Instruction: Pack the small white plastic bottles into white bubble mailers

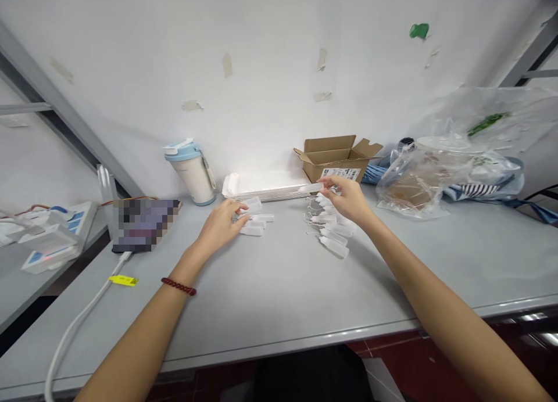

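Observation:
My right hand (346,200) pinches a small translucent plastic bottle (311,187) between thumb and fingertips, holding it level just in front of the white trays. Under and beside that hand lies a loose pile of similar small bottles (335,247) with thin, curved, wire-like tips pointing left. My left hand (222,222) rests low over the table, its fingers curved with a gap between thumb and forefinger. Its fingertips are at a smaller group of translucent bottles (253,230), partly covering them; whether it touches one is hard to see.
White stacked trays (270,184) lie against the wall, beside an open cardboard box (337,158). A cream tumbler (194,178) stands at the left, near a blurred phone-like device (146,225) with a white cable (82,315). Clear plastic bags (418,181) sit at the right.

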### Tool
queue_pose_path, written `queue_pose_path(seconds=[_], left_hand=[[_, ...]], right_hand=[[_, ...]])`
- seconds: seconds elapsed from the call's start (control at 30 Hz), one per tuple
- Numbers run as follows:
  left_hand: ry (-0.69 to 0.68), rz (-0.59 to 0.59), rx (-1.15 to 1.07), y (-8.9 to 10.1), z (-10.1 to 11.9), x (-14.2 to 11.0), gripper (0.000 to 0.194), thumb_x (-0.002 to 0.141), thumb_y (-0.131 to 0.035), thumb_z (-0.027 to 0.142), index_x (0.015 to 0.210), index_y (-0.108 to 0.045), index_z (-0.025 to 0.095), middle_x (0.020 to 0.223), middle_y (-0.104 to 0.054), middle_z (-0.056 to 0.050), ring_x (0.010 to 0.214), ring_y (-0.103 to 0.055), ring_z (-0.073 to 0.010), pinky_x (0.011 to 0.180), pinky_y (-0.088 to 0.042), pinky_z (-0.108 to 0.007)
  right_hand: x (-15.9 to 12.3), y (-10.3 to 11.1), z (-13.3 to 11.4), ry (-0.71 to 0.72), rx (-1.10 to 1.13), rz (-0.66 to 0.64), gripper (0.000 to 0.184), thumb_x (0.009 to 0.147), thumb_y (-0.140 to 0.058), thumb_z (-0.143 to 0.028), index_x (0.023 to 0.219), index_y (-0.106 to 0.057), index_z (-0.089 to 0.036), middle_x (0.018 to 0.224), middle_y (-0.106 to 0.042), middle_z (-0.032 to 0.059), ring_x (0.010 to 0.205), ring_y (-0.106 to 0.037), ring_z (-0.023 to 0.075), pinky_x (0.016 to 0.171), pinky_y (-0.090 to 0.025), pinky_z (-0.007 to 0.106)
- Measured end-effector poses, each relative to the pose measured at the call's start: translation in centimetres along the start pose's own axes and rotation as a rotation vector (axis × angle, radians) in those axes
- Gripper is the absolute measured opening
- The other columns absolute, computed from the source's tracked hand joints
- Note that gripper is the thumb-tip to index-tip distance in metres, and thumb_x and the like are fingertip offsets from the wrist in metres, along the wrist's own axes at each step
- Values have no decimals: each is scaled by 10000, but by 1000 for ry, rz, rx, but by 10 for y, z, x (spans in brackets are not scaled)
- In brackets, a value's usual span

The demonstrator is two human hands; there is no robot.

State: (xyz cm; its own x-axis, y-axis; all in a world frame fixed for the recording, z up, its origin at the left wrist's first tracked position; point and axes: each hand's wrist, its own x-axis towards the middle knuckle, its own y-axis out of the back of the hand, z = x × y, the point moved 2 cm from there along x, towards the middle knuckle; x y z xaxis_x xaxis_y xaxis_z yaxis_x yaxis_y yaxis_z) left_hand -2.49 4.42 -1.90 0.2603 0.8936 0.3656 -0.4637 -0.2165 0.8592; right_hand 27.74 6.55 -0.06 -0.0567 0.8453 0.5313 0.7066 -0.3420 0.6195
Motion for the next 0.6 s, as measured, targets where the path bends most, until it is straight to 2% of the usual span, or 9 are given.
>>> queue_pose_path(seconds=[0.1,0.17,0.33,0.47,0.6], left_hand=[[16,-39,22,-7,0,0,310,817,-468,368,928,-678,168,882,-613,-77,804,-548,-217,734,-419,-335],[27,-25,15,-6,0,1,299,815,-453,353,856,-684,168,867,-625,-81,816,-552,-224,736,-419,-337],[95,52,-41,16,-3,4,258,774,-484,339,810,-678,173,843,-674,-59,771,-560,-201,736,-421,-310],[182,-44,-30,26,-8,4,210,719,-538,333,782,-684,196,794,-690,-32,772,-582,-207,698,-420,-290],[160,-94,-36,30,-1,1,267,711,-552,364,859,-675,178,788,-676,-38,762,-591,-207,678,-418,-290]], right_hand=[[-5,-3,-8,-5,4,-19,249,771,-532,-239,973,-671,-196,898,-688,55,881,-614,209,771,-445,346],[-7,-4,-9,-12,9,-28,249,771,-535,-237,976,-669,-194,909,-691,57,888,-617,209,777,-445,346],[-8,-7,-7,1,10,-25,234,777,-533,-231,968,-663,-195,910,-695,51,884,-622,199,784,-448,345],[-9,-8,-6,28,12,-6,221,777,-537,-236,958,-661,-212,896,-698,41,871,-624,198,767,-453,341],[-10,-10,-6,27,7,-3,226,775,-536,-234,957,-666,-208,898,-698,48,858,-623,198,764,-456,341]])
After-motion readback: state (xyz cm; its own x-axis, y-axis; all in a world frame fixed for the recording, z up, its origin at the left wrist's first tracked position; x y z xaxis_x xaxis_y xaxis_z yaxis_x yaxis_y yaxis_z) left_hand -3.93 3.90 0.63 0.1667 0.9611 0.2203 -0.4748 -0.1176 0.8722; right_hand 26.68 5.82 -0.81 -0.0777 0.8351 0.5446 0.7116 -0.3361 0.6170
